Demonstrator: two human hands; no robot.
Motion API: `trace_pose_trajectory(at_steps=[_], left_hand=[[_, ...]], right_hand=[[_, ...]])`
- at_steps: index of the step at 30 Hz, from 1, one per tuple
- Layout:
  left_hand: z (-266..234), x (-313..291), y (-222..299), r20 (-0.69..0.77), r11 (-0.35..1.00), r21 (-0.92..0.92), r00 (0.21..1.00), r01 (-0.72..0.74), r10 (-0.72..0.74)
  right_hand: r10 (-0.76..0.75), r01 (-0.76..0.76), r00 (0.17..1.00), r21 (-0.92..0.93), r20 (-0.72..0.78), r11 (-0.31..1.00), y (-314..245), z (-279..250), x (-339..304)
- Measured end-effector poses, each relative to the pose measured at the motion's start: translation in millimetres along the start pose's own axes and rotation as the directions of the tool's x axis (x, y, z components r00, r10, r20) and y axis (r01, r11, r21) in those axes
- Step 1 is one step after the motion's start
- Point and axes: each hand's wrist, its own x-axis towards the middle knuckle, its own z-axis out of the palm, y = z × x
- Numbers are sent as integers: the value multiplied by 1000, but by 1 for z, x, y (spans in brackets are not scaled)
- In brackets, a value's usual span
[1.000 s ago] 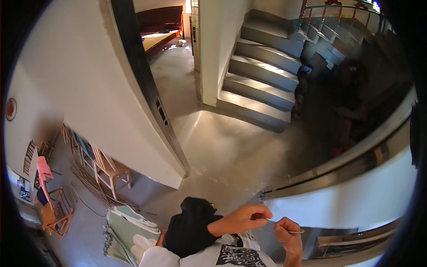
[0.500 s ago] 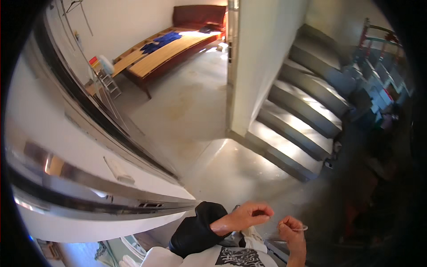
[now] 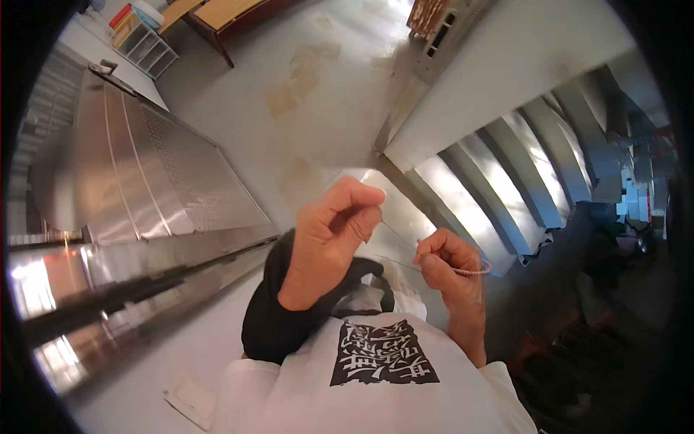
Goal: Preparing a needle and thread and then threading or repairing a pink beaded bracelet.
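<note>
In front of my chest, my left hand [image 3: 336, 235] is raised with thumb and forefinger pinched together. A fine thread [image 3: 397, 233] seems to run from these fingertips toward my right hand [image 3: 450, 271]. That hand, lower and to the right, is also closed in a pinch. A pale twisted cord [image 3: 473, 272] curves out of its palm side in a small loop. How the thread and cord join is hidden by the fingers. A black sleeve [image 3: 271, 311] covers my left forearm, while my right forearm is bare.
Concrete stairs [image 3: 499, 181] rise on the right beside a pale wall [image 3: 520, 65]. At the left stands a perforated metal door [image 3: 173, 166]. Farther off are a wooden bed frame [image 3: 217, 18] and a small drawer unit [image 3: 148, 52]. Dark clutter lies at lower right.
The view has tipped downward and turned. Both hands now appear higher and larger, still pinched, with the thread between them visible. The metal door has come into view at left.
</note>
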Motion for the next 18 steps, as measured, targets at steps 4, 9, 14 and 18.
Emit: trace_pose_trajectory(at_steps=[4,9,14,18], left_hand=[[-42,83,10,16,990,-140,999,-28,31],[-84,172,22,-65,989,-139,997,-44,35],[-139,281,29,-150,990,-132,988,-51,31],[-170,363,54,-149,979,-193,988,-64,35]], right_hand=[[-8,9,997,-8,74,1000,-30,10,90],[22,-20,990,-18,137,1000,-66,14,199],[89,-86,973,-24,214,996,-85,15,336],[109,-117,964,22,244,993,-130,24,424]])
